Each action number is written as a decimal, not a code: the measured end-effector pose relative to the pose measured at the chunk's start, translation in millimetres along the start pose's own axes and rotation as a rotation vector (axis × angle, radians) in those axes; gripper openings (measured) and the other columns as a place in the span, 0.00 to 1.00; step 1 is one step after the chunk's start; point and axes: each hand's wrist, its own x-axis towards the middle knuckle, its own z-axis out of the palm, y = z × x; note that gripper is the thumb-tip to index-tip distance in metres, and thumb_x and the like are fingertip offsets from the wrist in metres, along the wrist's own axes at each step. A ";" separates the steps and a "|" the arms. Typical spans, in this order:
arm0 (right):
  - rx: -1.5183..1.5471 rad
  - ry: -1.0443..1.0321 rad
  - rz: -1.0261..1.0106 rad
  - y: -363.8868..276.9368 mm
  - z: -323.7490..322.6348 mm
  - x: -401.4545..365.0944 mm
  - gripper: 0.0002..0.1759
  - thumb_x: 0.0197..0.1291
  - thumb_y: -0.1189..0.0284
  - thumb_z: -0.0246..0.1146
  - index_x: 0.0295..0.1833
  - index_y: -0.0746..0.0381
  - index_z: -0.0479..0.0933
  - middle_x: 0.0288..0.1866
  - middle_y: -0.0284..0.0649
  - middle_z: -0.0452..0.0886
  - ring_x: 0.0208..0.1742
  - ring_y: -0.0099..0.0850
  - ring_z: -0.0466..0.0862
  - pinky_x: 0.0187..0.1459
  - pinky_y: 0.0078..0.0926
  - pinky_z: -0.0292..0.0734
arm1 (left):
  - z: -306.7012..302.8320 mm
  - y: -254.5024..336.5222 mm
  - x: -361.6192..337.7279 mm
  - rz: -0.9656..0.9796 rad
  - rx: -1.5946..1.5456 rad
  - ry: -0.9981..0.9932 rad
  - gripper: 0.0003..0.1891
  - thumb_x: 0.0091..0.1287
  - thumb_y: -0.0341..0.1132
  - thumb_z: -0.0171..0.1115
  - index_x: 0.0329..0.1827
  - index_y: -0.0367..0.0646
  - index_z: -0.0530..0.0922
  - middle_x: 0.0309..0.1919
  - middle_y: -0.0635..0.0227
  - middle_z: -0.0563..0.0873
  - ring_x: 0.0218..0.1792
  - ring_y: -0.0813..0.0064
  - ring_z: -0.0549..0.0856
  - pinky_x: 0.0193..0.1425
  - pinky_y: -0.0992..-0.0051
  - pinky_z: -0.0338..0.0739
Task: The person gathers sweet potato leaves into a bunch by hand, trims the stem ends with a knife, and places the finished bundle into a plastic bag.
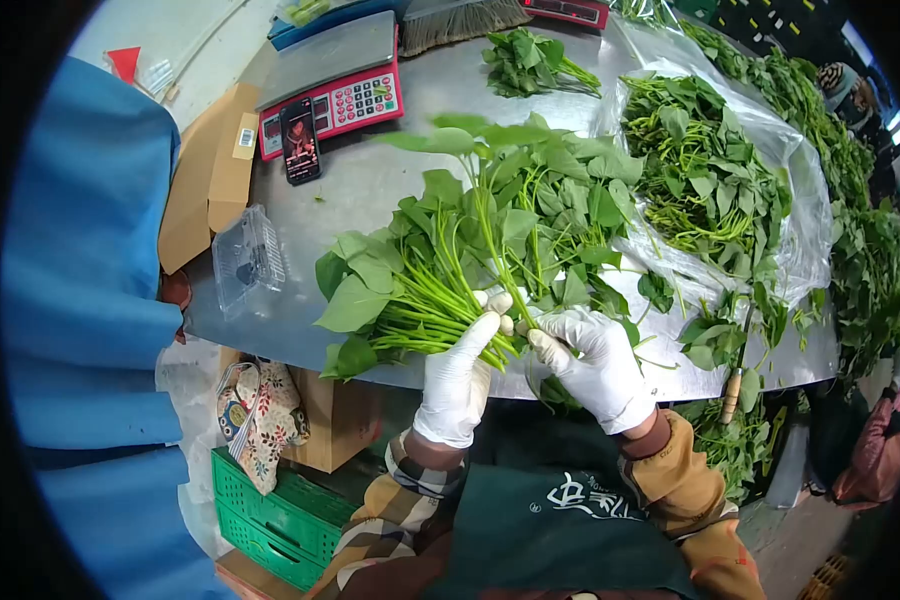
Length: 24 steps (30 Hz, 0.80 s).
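Both my hands wear white gloves and meet over the near edge of the metal table. My left hand (458, 375) is closed around the stems of a bunch of leafy greens (435, 310), the leaves fanning out to the left and away from me. Close beside it, my right hand (595, 362) pinches the lower end of a few upright leafy stems (490, 230); its fingertips are partly hidden. Behind the hands lies a loose heap of the same greens (570, 200) on the table. The bunch's cut ends point toward me.
A red-edged scale (345, 75) with a phone (300, 140) against it stands at the back left. A clear plastic box (248, 262) and cardboard box (210, 180) are leftward. More greens (710, 170) lie on plastic to the right, near a wooden-handled tool (732, 395). Green crates (275, 520) sit below.
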 end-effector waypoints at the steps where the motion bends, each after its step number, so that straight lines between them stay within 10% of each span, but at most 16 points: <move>1: -0.022 -0.006 -0.036 -0.6 0.2 0.1 0.07 0.57 0.70 0.69 0.38 0.60 0.84 0.28 0.42 0.81 0.30 0.43 0.80 0.39 0.37 0.74 | 2.2 -1.2 -0.1 0.022 0.018 0.033 0.17 0.66 0.20 0.63 0.58 0.40 0.76 0.51 0.60 0.85 0.49 0.71 0.84 0.59 0.70 0.78; 24: 0.086 0.135 -0.156 -7.4 2.8 -3.6 0.04 0.56 0.73 0.69 0.39 0.57 0.84 0.26 0.35 0.77 0.29 0.36 0.78 0.33 0.33 0.72 | -2.7 -2.1 -6.4 -0.099 -0.095 0.003 0.15 0.67 0.25 0.65 0.55 0.45 0.77 0.46 0.64 0.87 0.51 0.66 0.85 0.64 0.64 0.77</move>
